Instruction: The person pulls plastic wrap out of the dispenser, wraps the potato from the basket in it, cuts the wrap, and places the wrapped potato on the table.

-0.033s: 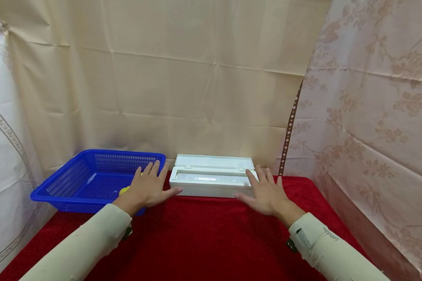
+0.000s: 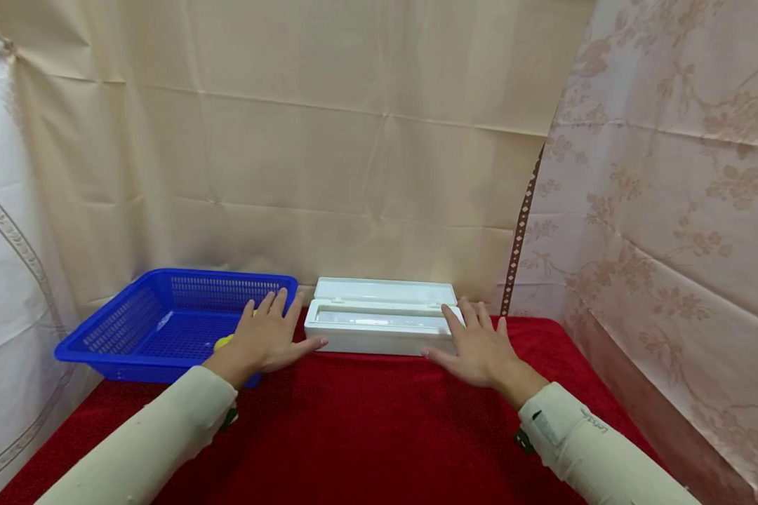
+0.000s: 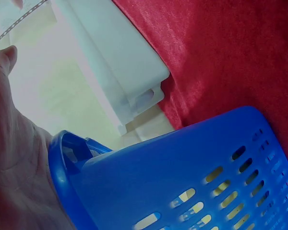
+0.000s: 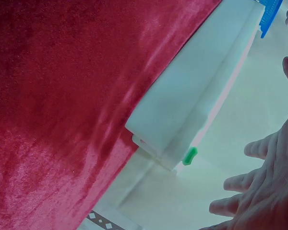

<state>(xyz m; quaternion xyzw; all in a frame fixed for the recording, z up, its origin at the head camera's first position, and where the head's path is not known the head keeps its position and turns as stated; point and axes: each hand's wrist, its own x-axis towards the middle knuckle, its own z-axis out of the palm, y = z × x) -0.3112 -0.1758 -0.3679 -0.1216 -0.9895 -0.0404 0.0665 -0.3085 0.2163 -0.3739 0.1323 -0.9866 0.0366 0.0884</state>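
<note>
My left hand (image 2: 264,338) is held out with spread fingers over the right end of a blue plastic basket (image 2: 126,368). Under that hand a bit of something yellow (image 2: 222,343) shows inside the basket; most of it is hidden. A long white box (image 2: 379,342) stands at the back with its lid (image 2: 385,290) raised. My right hand (image 2: 483,354), fingers also spread and holding nothing, is in front of the box's right end. In the right wrist view, a small green piece (image 4: 190,156) shows at the box's end.
A red cloth (image 2: 379,435) covers the table. Beige sheeting (image 2: 354,154) hangs right behind the box and basket. A patterned curtain (image 2: 682,210) closes the right side, and a white one (image 2: 12,294) the left.
</note>
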